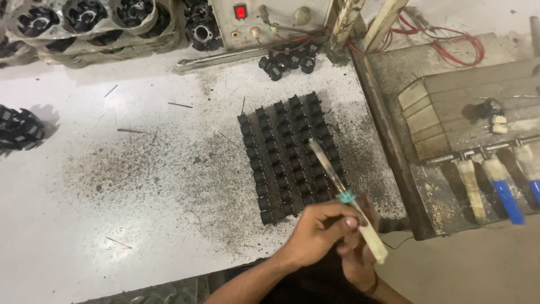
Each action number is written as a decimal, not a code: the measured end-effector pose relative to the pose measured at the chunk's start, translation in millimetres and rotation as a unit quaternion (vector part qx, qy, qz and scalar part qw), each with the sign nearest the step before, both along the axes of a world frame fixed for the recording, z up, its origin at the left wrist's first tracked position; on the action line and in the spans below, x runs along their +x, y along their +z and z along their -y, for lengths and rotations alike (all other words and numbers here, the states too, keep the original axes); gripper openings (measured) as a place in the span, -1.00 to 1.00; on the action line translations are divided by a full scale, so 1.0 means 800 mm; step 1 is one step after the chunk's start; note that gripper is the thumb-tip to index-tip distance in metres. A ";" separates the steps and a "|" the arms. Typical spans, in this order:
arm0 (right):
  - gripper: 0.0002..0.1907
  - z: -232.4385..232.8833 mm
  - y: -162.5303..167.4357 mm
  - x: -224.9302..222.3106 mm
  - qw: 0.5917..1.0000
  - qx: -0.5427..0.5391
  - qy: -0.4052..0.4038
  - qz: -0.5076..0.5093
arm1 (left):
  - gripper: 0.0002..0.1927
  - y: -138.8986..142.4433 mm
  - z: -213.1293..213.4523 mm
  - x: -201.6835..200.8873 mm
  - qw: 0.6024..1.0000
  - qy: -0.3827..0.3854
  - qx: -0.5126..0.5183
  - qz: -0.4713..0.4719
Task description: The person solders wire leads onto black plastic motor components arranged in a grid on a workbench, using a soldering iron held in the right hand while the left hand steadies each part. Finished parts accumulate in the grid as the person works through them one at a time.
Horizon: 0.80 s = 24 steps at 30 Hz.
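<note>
My left hand (pixel 318 231) and my right hand (pixel 360 256) meet at the near edge of the white table (pixel 112 186). Together they grip a syringe-like tool (pixel 343 191) with a clear barrel, a teal collar and a pale plunger end. Its tip points up and left over a block of several small black parts (pixel 289 155), set in tight rows on the table. My left hand's fingers pinch the tool just below the teal collar. My right hand wraps the lower end, partly hidden behind the left.
A grey control box with a red lit switch (pixel 241 11) stands at the back. Loose black parts (pixel 287 59) lie before it. Trays of round black parts (pixel 84 22) sit back left, another round part (pixel 19 126) at the left edge. Tools with blue handles (pixel 506 197) lie right.
</note>
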State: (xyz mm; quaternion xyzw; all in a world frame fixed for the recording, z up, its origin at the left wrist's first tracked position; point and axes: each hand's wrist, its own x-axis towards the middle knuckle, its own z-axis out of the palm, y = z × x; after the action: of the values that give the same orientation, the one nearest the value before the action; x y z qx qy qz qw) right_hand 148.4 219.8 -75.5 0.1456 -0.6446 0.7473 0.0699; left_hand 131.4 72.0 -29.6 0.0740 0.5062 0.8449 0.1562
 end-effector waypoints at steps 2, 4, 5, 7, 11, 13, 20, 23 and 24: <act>-0.34 -0.013 -0.014 -0.029 0.998 -0.044 0.051 -0.011 | -0.82 0.007 0.003 0.002 0.999 0.003 0.010 0.035; -0.42 -0.029 -0.018 -0.055 0.994 -0.080 0.072 -0.015 | -0.78 0.012 0.021 -0.002 0.995 0.061 -0.081 -0.014; -0.46 -0.037 -0.016 -0.071 0.993 -0.091 0.070 -0.011 | -0.75 0.014 0.040 -0.005 0.975 0.117 -0.173 -0.078; -0.53 -0.050 -0.006 -0.086 0.996 -0.055 0.072 0.024 | -0.70 0.014 0.082 -0.019 0.860 0.244 -0.365 -0.259; -0.62 -0.065 0.027 -0.098 0.983 0.130 0.041 0.120 | -0.66 0.007 0.123 -0.055 0.711 0.272 -0.572 -0.305; -0.63 -0.057 0.036 -0.097 0.974 0.199 0.019 0.107 | -0.66 0.002 0.125 -0.068 0.711 0.255 -0.585 -0.294; -0.65 -0.034 0.059 -0.107 0.959 0.281 0.006 0.028 | -0.73 -0.017 0.118 -0.081 0.716 0.235 -0.593 -0.283; -0.64 -0.037 0.060 -0.110 0.957 0.289 0.010 0.022 | -0.76 -0.024 0.116 -0.081 0.719 0.238 -0.585 -0.290; -0.64 -0.039 0.058 -0.110 0.958 0.287 0.014 0.018 | -0.76 -0.026 0.116 -0.082 0.720 0.232 -0.588 -0.287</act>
State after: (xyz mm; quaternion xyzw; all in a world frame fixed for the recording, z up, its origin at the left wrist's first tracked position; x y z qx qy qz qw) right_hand 60.2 250.7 -29.0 0.1550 -0.8312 0.5339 0.0031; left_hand 65.5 -20.5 -50.4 0.0861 0.9230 0.3260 -0.1856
